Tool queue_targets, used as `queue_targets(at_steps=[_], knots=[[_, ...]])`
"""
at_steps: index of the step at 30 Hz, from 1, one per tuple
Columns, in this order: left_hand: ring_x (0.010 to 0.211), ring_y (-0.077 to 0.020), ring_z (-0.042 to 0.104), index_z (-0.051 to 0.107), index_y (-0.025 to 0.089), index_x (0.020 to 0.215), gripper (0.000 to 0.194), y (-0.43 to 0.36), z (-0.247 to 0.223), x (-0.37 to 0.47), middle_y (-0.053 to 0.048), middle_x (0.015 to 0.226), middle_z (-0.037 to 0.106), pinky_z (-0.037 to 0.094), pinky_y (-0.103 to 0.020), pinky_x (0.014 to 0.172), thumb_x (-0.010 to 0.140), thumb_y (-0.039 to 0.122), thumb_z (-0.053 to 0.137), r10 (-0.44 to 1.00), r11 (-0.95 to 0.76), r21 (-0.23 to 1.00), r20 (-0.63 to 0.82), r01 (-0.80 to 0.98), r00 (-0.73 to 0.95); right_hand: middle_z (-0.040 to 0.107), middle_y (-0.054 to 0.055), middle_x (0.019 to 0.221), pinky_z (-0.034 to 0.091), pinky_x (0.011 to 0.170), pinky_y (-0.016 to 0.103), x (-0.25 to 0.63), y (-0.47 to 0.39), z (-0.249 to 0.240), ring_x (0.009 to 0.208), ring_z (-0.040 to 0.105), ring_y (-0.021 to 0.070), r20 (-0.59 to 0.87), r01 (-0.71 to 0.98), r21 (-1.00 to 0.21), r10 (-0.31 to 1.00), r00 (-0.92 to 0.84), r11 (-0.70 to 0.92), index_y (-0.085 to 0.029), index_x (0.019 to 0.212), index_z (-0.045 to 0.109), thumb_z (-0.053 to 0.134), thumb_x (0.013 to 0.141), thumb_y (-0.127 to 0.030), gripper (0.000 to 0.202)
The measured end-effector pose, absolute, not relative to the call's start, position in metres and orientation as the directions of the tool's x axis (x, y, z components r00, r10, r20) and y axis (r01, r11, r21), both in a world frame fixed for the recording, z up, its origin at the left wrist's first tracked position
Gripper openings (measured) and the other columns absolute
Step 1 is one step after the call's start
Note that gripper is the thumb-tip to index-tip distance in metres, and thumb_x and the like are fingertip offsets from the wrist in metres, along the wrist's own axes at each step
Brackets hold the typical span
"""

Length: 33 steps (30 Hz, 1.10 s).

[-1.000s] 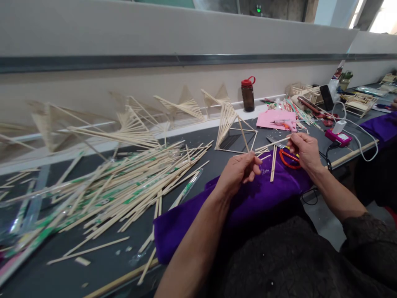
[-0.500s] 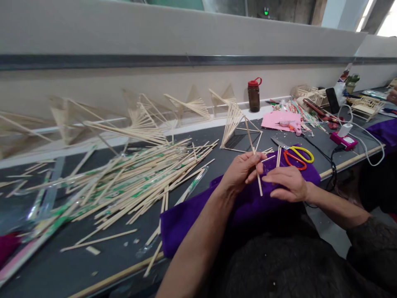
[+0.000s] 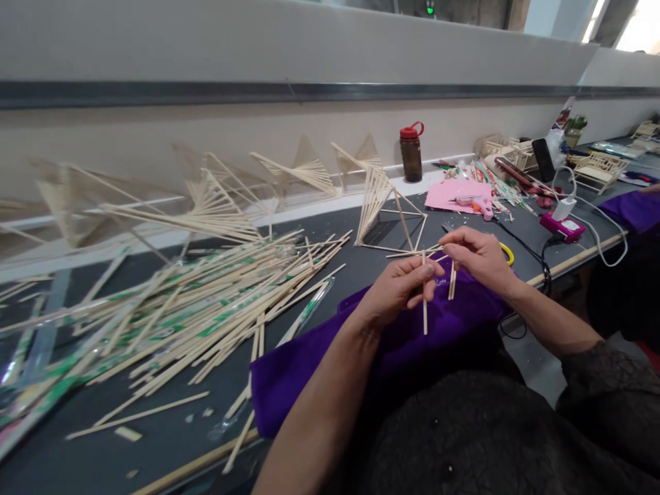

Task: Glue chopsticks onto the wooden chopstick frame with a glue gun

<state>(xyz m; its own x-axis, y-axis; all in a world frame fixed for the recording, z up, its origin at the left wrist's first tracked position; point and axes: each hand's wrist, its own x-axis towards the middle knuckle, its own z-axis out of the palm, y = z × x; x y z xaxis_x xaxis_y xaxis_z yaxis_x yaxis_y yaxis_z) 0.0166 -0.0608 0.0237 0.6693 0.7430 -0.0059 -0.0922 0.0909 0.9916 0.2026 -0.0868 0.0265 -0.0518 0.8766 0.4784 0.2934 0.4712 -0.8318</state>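
Note:
My left hand (image 3: 405,287) is closed around a thin wooden stick (image 3: 425,317), which stands nearly upright over the purple cloth (image 3: 304,361). Just to its right, my right hand (image 3: 479,258) has thumb and forefinger pinched together; whatever lies between them is too small to make out. Below those fingers show two short sticks (image 3: 452,283); I cannot tell whether the hand touches them. The scissors are mostly hidden behind my right hand, with a yellow handle (image 3: 509,253) showing. Beyond my hands stands a fan-shaped stick frame (image 3: 375,199).
Many loose sticks and green-printed wrappers (image 3: 206,316) cover the left of the table. Twisted stick models (image 3: 304,175) line the wall. A red-capped bottle (image 3: 411,155), pink glue gun (image 3: 477,204), magenta power block (image 3: 562,227) and cables are at the back right.
My right hand has risen and come inward, its fingers closing to a pinch and covering most of the scissors. The stick in my left hand has turned more upright. The view has shifted slightly right.

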Motion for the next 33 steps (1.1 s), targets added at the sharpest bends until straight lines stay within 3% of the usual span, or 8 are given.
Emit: queue_targets(at_steps=[7, 15, 24, 27, 33], knots=[[0.035, -0.0038, 0.033, 0.066, 0.016, 0.082, 0.034, -0.062, 0.022, 0.019, 0.004, 0.052, 0.058, 0.017, -0.021, 0.038, 0.076, 0.049, 0.071, 0.734, 0.041, 0.998, 0.009, -0.058, 0.679, 0.067, 0.001, 0.083, 0.047, 0.072, 0.028, 0.202, -0.079, 0.025, 0.077, 0.06, 0.0135, 0.544, 0.365, -0.729, 0.814, -0.204, 0.579, -0.02, 0.093, 0.075, 0.061, 0.087, -0.026, 0.016], [0.035, -0.0035, 0.035, 0.063, 0.015, 0.085, 0.036, -0.059, 0.019, 0.02, 0.006, 0.054, 0.058, 0.021, -0.019, 0.037, 0.08, 0.051, 0.065, 0.686, -0.03, 0.999, 0.014, 0.01, 0.728, 0.065, 0.0, 0.074, 0.045, 0.067, 0.027, 0.202, -0.075, 0.019, 0.071, 0.059, 0.0127, 0.577, 0.387, -0.689, 0.787, -0.218, 0.612, -0.019, 0.086, 0.075, 0.06, 0.088, -0.023, 0.015], [0.033, -0.0038, 0.036, 0.061, 0.015, 0.081, 0.038, -0.06, 0.015, 0.021, 0.004, 0.054, 0.06, 0.021, -0.02, 0.037, 0.081, 0.053, 0.064, 0.66, -0.014, 0.998, -0.041, 0.066, 0.75, 0.063, 0.0, 0.07, 0.043, 0.062, 0.024, 0.202, -0.072, 0.011, 0.064, 0.057, 0.0111, 0.713, 0.451, -0.506, 0.651, -0.261, 0.735, -0.017, 0.075, 0.068, 0.056, 0.082, -0.012, 0.015], [0.032, -0.0037, 0.036, 0.06, 0.016, 0.077, 0.039, -0.06, 0.012, 0.021, 0.004, 0.054, 0.062, 0.021, -0.019, 0.036, 0.08, 0.054, 0.064, 0.638, -0.01, 0.998, -0.044, 0.065, 0.769, 0.06, 0.0, 0.068, 0.041, 0.058, 0.023, 0.201, -0.074, 0.008, 0.061, 0.055, 0.0104, 0.705, 0.452, -0.534, 0.672, -0.229, 0.715, -0.017, 0.071, 0.066, 0.055, 0.076, -0.008, 0.015], [0.032, -0.0027, 0.036, 0.06, 0.016, 0.078, 0.034, -0.063, 0.017, 0.023, 0.003, 0.055, 0.064, 0.019, -0.017, 0.034, 0.076, 0.047, 0.072, 0.664, 0.077, 0.997, -0.049, -0.003, 0.746, 0.059, -0.002, 0.068, 0.039, 0.054, 0.022, 0.197, -0.076, 0.01, 0.056, 0.052, 0.0091, 0.576, 0.341, -0.741, 0.808, -0.122, 0.579, -0.018, 0.069, 0.064, 0.055, 0.076, -0.016, 0.011]])
